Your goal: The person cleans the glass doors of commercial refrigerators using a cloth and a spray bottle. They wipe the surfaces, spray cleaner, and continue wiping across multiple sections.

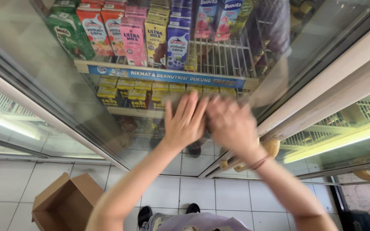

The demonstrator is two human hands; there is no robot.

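**Both hands at the row of yellow cartons in the cooler**

Fingers of the left hand (186, 121) are spread flat, and the right hand (231, 124) sits just beside it, blurred; I cannot tell if either one grips something. Both reach to the small yellow cartons (140, 93) on the middle shelf, behind the open glass door (35, 77). Above them runs a long blue label strip (163, 76). On the upper shelf stand tall cartons: green (67, 32), red (95, 26), pink (133, 38), yellow (156, 40), purple (177, 47). An open cardboard box (65, 203) lies on the white tile floor (193, 192). What is under the palms is hidden.
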